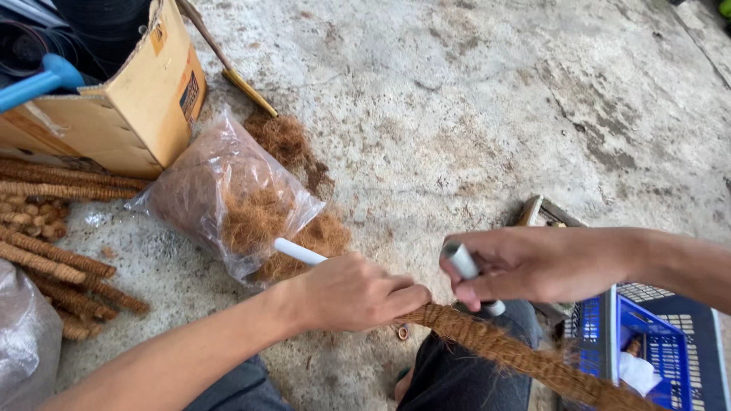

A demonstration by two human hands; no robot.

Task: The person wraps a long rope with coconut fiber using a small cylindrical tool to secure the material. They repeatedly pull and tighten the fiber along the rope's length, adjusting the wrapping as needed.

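Note:
My left hand [358, 293] grips a white pipe [298, 252] whose bare end sticks out to the upper left. Beyond my fist the pipe is wrapped in brown coconut fibre [502, 350], running down to the right. My right hand [533, 265] holds a small grey spool [461, 261] just above the wrapped part, close to my left fist.
A clear plastic bag of loose coconut fibre [228, 194] lies on the concrete floor. A cardboard box [141, 99] stands at upper left, with several finished fibre-wrapped poles [61, 262] beside it. A blue plastic crate [655, 350] sits at lower right. My knee [464, 377] is below.

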